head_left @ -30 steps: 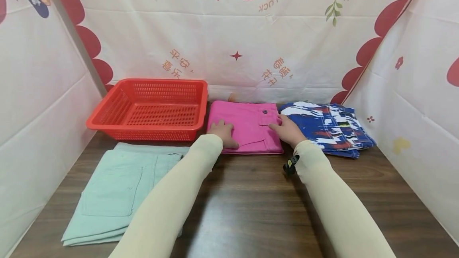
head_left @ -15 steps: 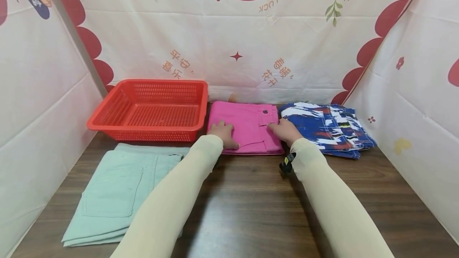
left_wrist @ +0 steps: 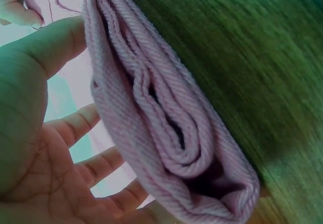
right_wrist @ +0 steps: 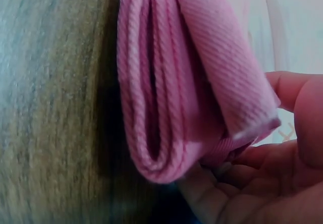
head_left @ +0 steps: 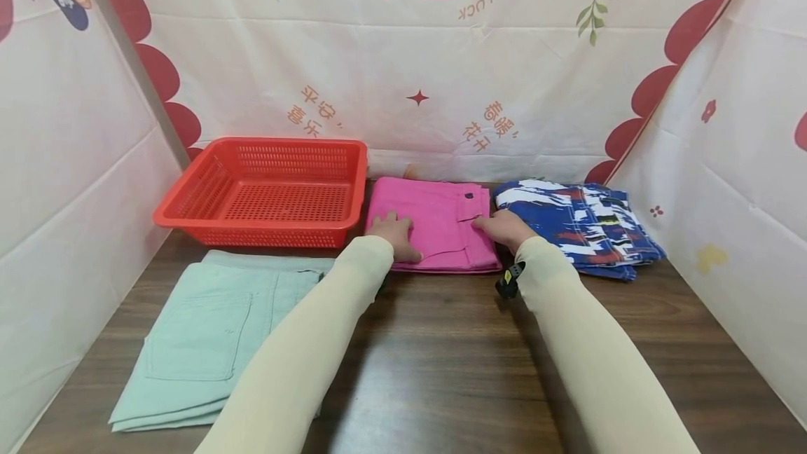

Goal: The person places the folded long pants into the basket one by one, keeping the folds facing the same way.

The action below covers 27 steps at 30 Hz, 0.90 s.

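Note:
A folded pair of pink trousers [head_left: 435, 202] lies on the table, its buttoned waistband to the right. My left hand [head_left: 392, 235] rests on its left part with the fingers spread. In the left wrist view, the thumb and fairly straight fingers touch the top of the rolled pink layers [left_wrist: 131, 118]. At the opposite side, my right hand [head_left: 507, 230] pinches the waistband edge. The right wrist view shows the thumb over the pink cloth [right_wrist: 217, 62] and the fingers curled below its edge; some fingertips are hidden.
At the back left stands a red plastic basket [head_left: 353, 224] with nothing inside. Folded mint-green trousers [head_left: 195, 335] lie in front of it, partly behind the left sleeve. Folded blue, white and red patterned trousers [head_left: 580, 223] lie at the right. Printed cloth walls [head_left: 416, 54] enclose the wooden table [head_left: 435, 370].
My right hand has shifted slightly along the right edge of the pink trousers. The left hand and the trousers stay nearly where they were.

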Motion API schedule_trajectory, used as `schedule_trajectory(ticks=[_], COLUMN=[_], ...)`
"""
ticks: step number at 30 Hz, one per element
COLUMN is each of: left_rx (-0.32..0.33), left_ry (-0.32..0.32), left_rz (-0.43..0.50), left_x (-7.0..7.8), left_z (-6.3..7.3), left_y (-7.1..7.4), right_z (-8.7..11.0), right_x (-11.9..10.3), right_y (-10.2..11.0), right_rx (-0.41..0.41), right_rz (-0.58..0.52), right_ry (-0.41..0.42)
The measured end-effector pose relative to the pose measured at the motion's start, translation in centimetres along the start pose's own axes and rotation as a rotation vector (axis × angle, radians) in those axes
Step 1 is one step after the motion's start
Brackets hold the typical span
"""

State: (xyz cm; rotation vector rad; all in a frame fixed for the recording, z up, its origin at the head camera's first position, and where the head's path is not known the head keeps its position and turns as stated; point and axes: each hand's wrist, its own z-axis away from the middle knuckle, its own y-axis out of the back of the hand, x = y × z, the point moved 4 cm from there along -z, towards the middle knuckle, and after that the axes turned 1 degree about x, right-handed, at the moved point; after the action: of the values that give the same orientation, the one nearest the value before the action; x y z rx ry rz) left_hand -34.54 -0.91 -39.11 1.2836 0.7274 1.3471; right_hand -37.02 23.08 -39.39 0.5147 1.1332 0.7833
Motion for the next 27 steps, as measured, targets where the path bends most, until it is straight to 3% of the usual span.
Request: schedule_trajectory(ticks=[10,17,27], left_rx=[0.010,0.000,0.010], left_ry=[-0.007,-0.015,-0.015], left_rz=[-0.022,-0.034,-0.024], left_x=[0.0,0.3,0.1], left_z=[0.1,0.9,0.8], left_y=[0.1,0.7,0.5], right_z=[-0.2,0.2,0.0], right_x=[0.2,-0.3,0.4], right_y=[0.0,0.1,-0.3], right_rx=[-0.078,-0.118,-0.117], right_rz=[-0.071,-0.115,-0.136], right_ry=[-0.058,-0.047,-0.044])
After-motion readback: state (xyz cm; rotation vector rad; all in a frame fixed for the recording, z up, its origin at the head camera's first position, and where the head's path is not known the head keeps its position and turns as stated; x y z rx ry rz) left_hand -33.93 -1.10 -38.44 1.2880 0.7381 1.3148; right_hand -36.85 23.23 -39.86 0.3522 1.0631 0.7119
